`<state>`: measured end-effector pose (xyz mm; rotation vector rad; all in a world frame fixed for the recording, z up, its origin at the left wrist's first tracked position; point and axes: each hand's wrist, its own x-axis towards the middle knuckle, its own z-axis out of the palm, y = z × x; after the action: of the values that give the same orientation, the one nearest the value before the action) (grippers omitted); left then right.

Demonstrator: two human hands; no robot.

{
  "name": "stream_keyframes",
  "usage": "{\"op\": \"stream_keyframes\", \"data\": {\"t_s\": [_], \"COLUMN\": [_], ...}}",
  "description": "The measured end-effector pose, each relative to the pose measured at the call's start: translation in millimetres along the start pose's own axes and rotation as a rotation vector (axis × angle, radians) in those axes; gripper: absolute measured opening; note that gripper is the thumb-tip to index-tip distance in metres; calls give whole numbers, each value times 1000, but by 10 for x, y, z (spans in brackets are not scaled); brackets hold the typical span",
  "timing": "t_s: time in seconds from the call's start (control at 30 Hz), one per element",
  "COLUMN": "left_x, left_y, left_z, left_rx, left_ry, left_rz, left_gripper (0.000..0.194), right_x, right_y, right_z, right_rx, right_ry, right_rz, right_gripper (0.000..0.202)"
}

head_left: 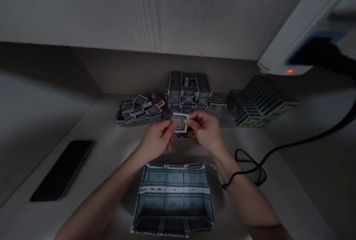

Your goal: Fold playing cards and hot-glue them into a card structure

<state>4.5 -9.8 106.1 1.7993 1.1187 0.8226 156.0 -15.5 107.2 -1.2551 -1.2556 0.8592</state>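
Between my two hands is a folded playing card (180, 122) with a dark patterned back and white edges. My left hand (157, 138) pinches its left side between thumb and fingers. The right side is gripped by the thumb and fingers of my right hand (205, 128). Below my hands stands an open box (174, 229) built from folded playing cards, its inner walls showing patterned backs. Just under the held card lie some more cards (182, 135), partly hidden by my hands.
A card tray (139, 120) heaped with folded cards sits at the back left. Behind my hands rises a card-built structure (189, 88). Stacked card pieces (250, 110) stand at the back right. A phone (62, 171) lies left; a black cable (300, 141) runs from a power strip (286, 56).
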Motion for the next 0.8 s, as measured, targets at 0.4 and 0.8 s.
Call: {"op": "stream_keyframes", "data": {"t_s": [0.4,0.8], "left_x": [7,5], "left_y": [-57,-79], "left_z": [60,-8], "left_rx": [71,49], "left_ry": [110,82], "left_rz": [97,184], "left_gripper": [35,39], "right_x": [3,7], "right_y": [-40,-48], "right_z": [-25,-57], "right_rx": [20,95], "right_ry": [-7,-123], "right_rz": [31,121], "right_gripper": [9,16]}}
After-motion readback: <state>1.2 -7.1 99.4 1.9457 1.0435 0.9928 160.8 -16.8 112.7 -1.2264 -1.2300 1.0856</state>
